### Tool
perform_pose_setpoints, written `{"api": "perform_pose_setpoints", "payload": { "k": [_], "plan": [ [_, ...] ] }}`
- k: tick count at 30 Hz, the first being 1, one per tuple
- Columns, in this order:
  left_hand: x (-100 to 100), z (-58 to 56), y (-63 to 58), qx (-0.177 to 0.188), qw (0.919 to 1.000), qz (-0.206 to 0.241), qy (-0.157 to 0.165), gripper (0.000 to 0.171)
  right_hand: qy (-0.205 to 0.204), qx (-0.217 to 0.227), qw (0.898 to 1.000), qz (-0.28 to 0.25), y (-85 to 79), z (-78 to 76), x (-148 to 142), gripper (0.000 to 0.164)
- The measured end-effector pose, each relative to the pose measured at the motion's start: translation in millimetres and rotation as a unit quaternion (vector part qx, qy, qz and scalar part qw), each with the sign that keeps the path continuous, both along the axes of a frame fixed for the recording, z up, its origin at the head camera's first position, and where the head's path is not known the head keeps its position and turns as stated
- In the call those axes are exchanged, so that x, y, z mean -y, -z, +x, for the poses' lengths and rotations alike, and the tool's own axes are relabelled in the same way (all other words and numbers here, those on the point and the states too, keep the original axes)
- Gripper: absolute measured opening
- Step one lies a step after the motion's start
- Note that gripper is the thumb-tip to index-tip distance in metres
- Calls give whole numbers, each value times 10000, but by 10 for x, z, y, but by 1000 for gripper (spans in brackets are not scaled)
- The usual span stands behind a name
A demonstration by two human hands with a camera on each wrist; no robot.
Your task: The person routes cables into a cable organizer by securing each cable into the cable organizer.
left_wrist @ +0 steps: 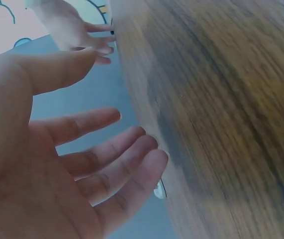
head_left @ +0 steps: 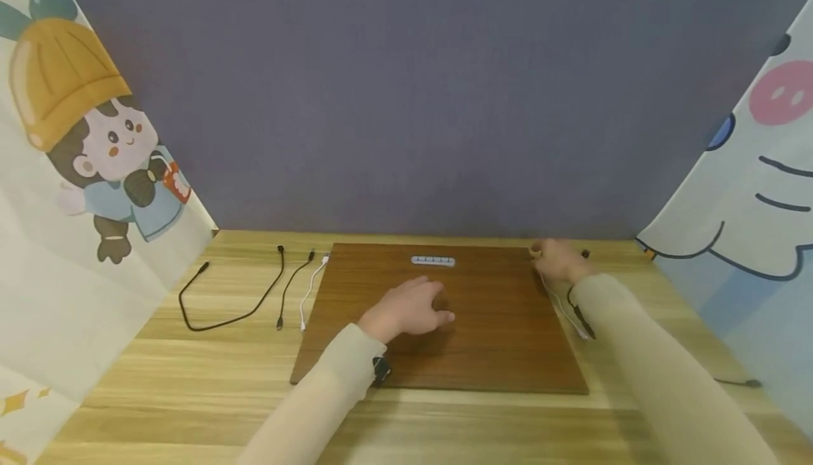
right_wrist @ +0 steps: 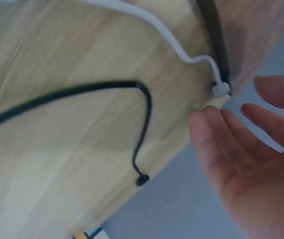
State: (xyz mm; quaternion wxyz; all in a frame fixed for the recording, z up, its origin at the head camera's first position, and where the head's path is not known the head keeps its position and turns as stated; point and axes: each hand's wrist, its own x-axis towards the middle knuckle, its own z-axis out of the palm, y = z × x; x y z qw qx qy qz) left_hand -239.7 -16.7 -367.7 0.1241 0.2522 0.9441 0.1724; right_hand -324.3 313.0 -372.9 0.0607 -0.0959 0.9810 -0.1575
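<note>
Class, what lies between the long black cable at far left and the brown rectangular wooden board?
A shorter, thin black cable and, nearer the board, a short, thin white cable; the head view shows both.

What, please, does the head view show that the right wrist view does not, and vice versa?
Only the head view: the left hand and, left of the brown rectangular wooden board, a long black cable, a short black cable and a short white cable.
Only the right wrist view: the palm side of the right hand.
Both: that hand, the board, pale wooden table, thin white cable and thin black cable.
</note>
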Motion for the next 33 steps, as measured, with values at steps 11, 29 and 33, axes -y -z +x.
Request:
{"api": "perform_pose_setpoints", "payload": {
  "k": [11,29,33],
  "plan": [
    [-155,-181,74,192,9942,1057,-107,38,204,124,9991,359,126,-94,-26,49],
    [-414,-245,81,-164,9906,1327,-283,24,1158,576,9911,-326,7,-38,63,31],
    [-453,-248,77,-222,9909,1303,-233,24,1245,628,9891,-477,15,-45,71,26]
  ]
}}
